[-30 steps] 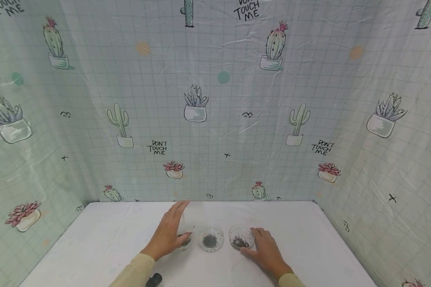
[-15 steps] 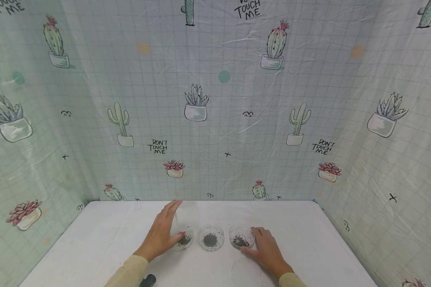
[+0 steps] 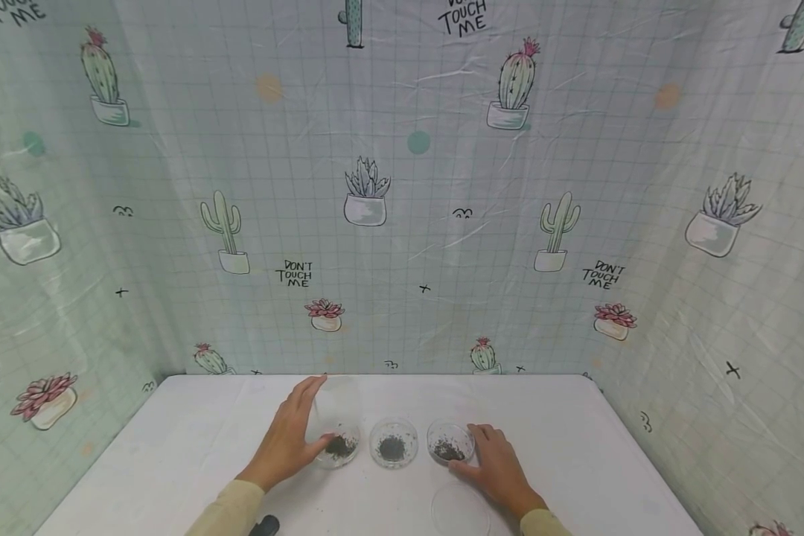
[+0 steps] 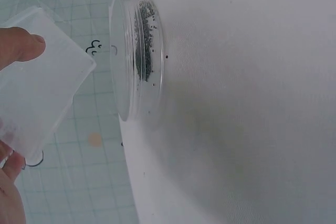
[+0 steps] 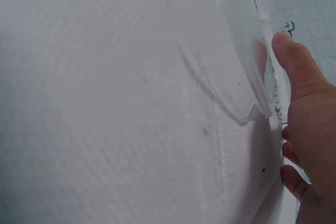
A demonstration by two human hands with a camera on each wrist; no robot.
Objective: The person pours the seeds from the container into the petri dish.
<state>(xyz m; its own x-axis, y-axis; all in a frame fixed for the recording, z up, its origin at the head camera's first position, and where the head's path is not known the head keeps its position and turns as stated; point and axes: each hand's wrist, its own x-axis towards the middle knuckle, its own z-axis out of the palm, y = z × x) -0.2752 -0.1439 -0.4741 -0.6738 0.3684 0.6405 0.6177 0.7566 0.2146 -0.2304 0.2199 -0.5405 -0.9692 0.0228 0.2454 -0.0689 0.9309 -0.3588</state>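
Three clear petri dishes with dark granules stand in a row on the white table: a left dish (image 3: 337,447), a middle dish (image 3: 393,444) and a right dish (image 3: 451,442). My left hand (image 3: 286,439) holds a translucent plastic box (image 4: 44,82) between thumb and fingers; in the head view it shows only faintly above the left dish. My right hand (image 3: 499,467) grips the right dish at its rim, thumb at the near side and fingers at the far right. In the right wrist view, the thumb (image 5: 296,59) is beside clear plastic.
A clear round lid (image 3: 461,512) lies flat in front of the right dish. A black object (image 3: 265,525) shows beside the left sleeve. Small dark specks are scattered on the table. A cactus-printed sheet (image 3: 402,298) hangs behind the table.
My left hand has moved left with the translucent box, uncovering more of the left dish from view. The black object beside the sleeve moved with it. My right hand stays put.
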